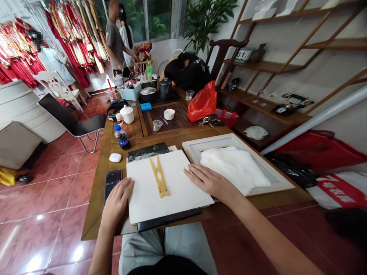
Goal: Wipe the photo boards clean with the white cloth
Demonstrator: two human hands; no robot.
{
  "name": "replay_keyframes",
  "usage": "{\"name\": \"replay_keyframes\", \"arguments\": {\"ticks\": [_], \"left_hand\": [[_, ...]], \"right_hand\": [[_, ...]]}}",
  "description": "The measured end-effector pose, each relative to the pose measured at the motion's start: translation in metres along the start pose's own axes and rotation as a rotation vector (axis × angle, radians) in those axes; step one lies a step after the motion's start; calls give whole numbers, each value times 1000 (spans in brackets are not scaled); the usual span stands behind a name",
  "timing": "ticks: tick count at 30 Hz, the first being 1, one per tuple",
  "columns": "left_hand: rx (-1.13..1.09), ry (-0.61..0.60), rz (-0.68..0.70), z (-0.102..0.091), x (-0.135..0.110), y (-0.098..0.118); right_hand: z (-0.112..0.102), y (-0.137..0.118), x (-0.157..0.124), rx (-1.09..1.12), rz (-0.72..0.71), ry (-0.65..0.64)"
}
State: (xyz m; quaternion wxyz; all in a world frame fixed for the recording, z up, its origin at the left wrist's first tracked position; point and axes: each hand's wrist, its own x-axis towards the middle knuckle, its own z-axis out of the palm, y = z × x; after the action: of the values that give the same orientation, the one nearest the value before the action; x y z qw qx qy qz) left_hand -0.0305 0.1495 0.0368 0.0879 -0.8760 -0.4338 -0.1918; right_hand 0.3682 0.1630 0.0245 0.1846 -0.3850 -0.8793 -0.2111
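Observation:
A white board lies in front of me at the table's near edge, on top of dark flat pieces. On it rests a flat yellow tool with two long prongs pointing away and an animal-face end towards me. At the board's left edge is my left hand, fingers stretched out and touching it. My right hand lies over the right edge with fingers extended; a small greyish patch between its fingers cannot be made out. Neither hand touches the yellow tool.
A white frame with fluffy white batting lies to the right. A phone, white case and cola bottle are on the left. Farther back are a small cup, red bag and a person bent over the table.

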Motion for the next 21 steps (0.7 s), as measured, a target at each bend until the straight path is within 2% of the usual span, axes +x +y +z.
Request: {"name": "replay_keyframes", "arguments": {"ticks": [3, 8, 12, 16, 19, 21], "left_hand": [[-18, -6, -13, -7, 0, 5], [-41, 65, 12, -20, -3, 8], [-67, 170, 48, -34, -5, 10], [-136, 312, 23, -51, -2, 25], [-248, 455, -13, -61, 5, 36], [-349, 488, -14, -64, 9, 37]], "right_hand": [[0, -4, -3, 31, 27, 6], [-10, -10, -9, 103, 80, 69], [-34, -11, -13, 221, 113, 161], [-60, -12, -19, 373, 156, 270], [-72, -12, -21, 507, 230, 366], [-76, -11, -18, 616, 252, 405]]}}
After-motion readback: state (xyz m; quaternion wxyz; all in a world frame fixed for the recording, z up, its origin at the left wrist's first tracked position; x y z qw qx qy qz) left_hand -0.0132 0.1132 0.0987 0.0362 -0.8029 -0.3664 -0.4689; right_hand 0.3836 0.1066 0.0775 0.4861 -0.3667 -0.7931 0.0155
